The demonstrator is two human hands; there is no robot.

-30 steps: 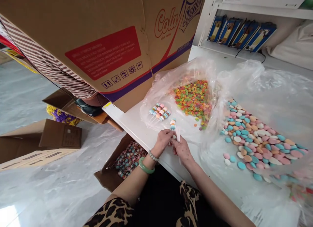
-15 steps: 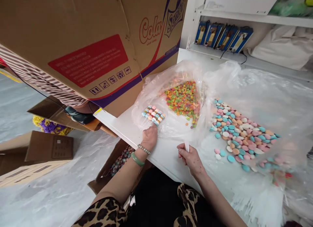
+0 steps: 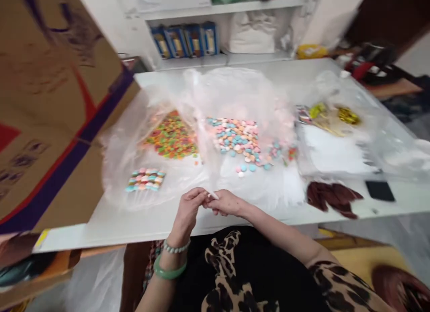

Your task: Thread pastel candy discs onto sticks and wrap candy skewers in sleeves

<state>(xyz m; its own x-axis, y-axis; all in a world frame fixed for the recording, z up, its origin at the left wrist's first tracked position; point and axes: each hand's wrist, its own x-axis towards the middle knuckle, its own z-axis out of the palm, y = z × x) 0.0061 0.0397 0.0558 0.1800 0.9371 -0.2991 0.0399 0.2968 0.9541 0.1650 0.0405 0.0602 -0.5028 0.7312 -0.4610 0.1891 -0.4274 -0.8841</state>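
My left hand (image 3: 190, 209) and my right hand (image 3: 225, 202) meet over the front edge of the white table (image 3: 134, 227). Between their fingertips is a narrow white plastic strip (image 3: 213, 195); my right hand grips it, and my left fingers pinch at its end. To the left lie rows of pastel candies on thin sticks (image 3: 146, 179), on a clear plastic bag (image 3: 117, 168). Behind them is a heap of small orange, green and red ring candies (image 3: 173, 137). Loose pastel disc candies (image 3: 238, 137) spread out from another bag on the right.
A big cardboard box (image 3: 67, 124) stands along the left. Right of the candies are a stack of white plastic strips (image 3: 292, 189), a dark red cloth (image 3: 331, 198) and a black flat object (image 3: 379, 190). Shelves (image 3: 228, 8) with blue boxes (image 3: 193, 40) rise behind.
My left hand has let go of the candy rows and come to my right hand, at the strip. The view has swung right, showing more of the table.
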